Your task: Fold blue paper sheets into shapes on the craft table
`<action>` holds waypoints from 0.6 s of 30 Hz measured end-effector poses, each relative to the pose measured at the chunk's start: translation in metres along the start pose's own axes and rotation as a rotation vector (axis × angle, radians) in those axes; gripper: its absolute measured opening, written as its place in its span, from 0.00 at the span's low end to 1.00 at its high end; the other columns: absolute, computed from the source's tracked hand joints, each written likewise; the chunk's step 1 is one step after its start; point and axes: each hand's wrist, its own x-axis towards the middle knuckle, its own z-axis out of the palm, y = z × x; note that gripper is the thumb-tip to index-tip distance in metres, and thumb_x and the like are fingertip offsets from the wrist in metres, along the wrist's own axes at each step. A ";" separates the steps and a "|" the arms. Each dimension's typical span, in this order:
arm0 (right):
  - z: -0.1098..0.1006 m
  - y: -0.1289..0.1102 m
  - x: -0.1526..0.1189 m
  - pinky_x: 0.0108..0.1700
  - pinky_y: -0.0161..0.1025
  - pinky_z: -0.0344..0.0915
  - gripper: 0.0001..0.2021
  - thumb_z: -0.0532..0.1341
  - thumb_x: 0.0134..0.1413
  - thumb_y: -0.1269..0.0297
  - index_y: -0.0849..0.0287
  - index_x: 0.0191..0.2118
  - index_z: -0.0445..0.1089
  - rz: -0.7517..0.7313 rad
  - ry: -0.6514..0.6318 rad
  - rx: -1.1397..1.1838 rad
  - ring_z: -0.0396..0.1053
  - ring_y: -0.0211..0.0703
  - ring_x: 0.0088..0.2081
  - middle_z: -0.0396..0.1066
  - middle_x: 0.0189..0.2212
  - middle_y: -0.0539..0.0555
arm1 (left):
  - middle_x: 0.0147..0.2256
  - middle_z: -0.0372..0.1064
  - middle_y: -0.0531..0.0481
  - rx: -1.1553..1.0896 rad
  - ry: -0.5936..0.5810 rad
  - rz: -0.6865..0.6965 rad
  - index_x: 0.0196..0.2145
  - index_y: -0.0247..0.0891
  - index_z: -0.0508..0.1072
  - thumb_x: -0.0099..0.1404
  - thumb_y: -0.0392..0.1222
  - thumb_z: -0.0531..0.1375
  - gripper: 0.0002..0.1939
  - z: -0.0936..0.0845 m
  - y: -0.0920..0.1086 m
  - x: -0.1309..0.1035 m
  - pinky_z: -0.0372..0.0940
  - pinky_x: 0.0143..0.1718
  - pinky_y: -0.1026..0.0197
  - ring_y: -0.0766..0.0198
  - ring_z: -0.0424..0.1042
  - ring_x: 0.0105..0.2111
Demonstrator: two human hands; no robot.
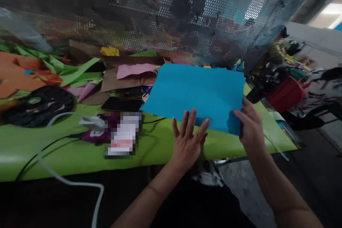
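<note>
A large blue sheet, perhaps several layers, is spread over the right part of the green-topped table. My right hand grips its right edge near the front corner, thumb on top and fingers beneath. At the sheet's front edge is my left hand, its fingers spread and the fingertips at or just over the edge; it holds nothing. A lit phone lies left of my left hand, and a dark phone rests behind it.
Orange sheets, green strips and brown pieces are heaped at the back left. A white cable hangs over the front edge. A perforated metal panel stands behind; a red bucket and people are at right.
</note>
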 end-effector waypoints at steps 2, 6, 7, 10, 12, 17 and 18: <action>0.003 0.012 -0.040 0.49 0.54 0.74 0.30 0.66 0.54 0.58 0.45 0.63 0.64 0.054 -0.007 0.056 0.74 0.57 0.52 0.72 0.58 0.56 | 0.73 0.40 0.44 -0.046 0.009 -0.025 0.72 0.56 0.40 0.70 0.35 0.56 0.41 -0.003 0.005 -0.012 0.31 0.70 0.30 0.47 0.31 0.73; -0.010 0.028 -0.095 0.47 0.51 0.74 0.29 0.63 0.60 0.54 0.47 0.66 0.61 0.153 -0.170 0.121 0.74 0.57 0.52 0.71 0.59 0.56 | 0.70 0.54 0.50 -0.178 0.011 -0.051 0.67 0.55 0.58 0.70 0.29 0.52 0.33 -0.013 0.002 -0.034 0.34 0.71 0.35 0.52 0.41 0.73; -0.018 0.031 -0.102 0.45 0.50 0.74 0.27 0.61 0.62 0.51 0.48 0.65 0.63 0.152 -0.202 0.119 0.75 0.56 0.48 0.74 0.55 0.57 | 0.69 0.56 0.50 -0.220 -0.021 -0.039 0.66 0.55 0.62 0.71 0.31 0.53 0.30 -0.016 -0.002 -0.039 0.36 0.71 0.37 0.52 0.45 0.72; -0.048 0.040 -0.104 0.38 0.49 0.73 0.23 0.50 0.68 0.48 0.53 0.59 0.69 0.112 -0.233 0.047 0.76 0.51 0.36 0.79 0.41 0.57 | 0.67 0.60 0.50 -0.341 -0.152 -0.009 0.63 0.54 0.66 0.72 0.39 0.55 0.24 -0.025 -0.014 -0.053 0.41 0.70 0.41 0.54 0.50 0.70; -0.064 0.047 -0.095 0.42 0.49 0.72 0.20 0.55 0.66 0.52 0.52 0.59 0.69 0.033 -0.170 -0.067 0.75 0.51 0.39 0.77 0.44 0.57 | 0.66 0.62 0.50 -0.415 -0.263 -0.003 0.63 0.53 0.67 0.72 0.39 0.55 0.23 -0.029 -0.022 -0.060 0.44 0.70 0.44 0.55 0.52 0.70; -0.074 0.064 -0.067 0.53 0.51 0.69 0.34 0.66 0.57 0.52 0.48 0.67 0.58 -0.087 -0.266 -0.272 0.70 0.54 0.54 0.61 0.66 0.61 | 0.62 0.68 0.50 -0.573 -0.398 0.063 0.62 0.56 0.67 0.71 0.38 0.56 0.24 -0.027 -0.033 -0.069 0.46 0.69 0.40 0.55 0.57 0.68; -0.073 0.065 -0.062 0.54 0.52 0.68 0.33 0.64 0.58 0.51 0.48 0.67 0.58 -0.106 -0.283 -0.297 0.70 0.54 0.55 0.61 0.66 0.61 | 0.61 0.69 0.50 -0.609 -0.409 0.064 0.62 0.56 0.67 0.71 0.38 0.57 0.25 -0.026 -0.034 -0.069 0.46 0.68 0.40 0.55 0.59 0.67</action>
